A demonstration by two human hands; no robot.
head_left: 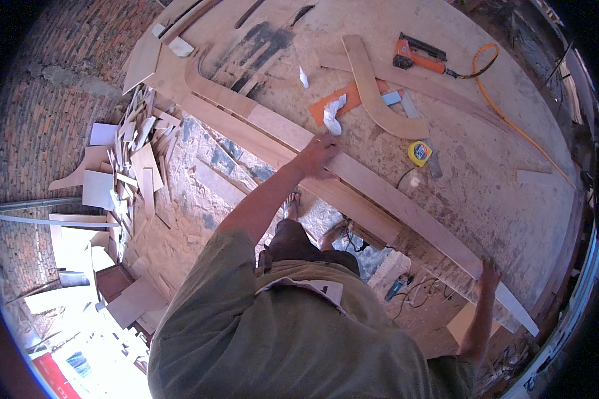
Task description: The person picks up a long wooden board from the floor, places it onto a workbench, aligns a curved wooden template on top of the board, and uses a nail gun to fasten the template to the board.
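A long, pale wooden board (393, 193) runs along the near edge of the workbench, from the upper left to the lower right, and curves at its far left end. My left hand (318, 157) is bent over the middle of this board, its fingers slightly blurred at the far edge. Near the board's right end, my right hand (488, 278) is closed around its side, with the fingertips partly hidden. Beyond the board lie a curved, hook-shaped wooden piece (374, 100), a yellow tape measure (418, 153) and a crumpled white cloth or paper (333, 114).
An orange nail gun (416, 54) with an orange air hose (502, 116) lies at the back right of the workbench (486, 173). Wood offcuts (143, 159) are heaped by the brick wall (46, 120) on the left. A teal power tool (397, 286) and cables sit below the bench edge.
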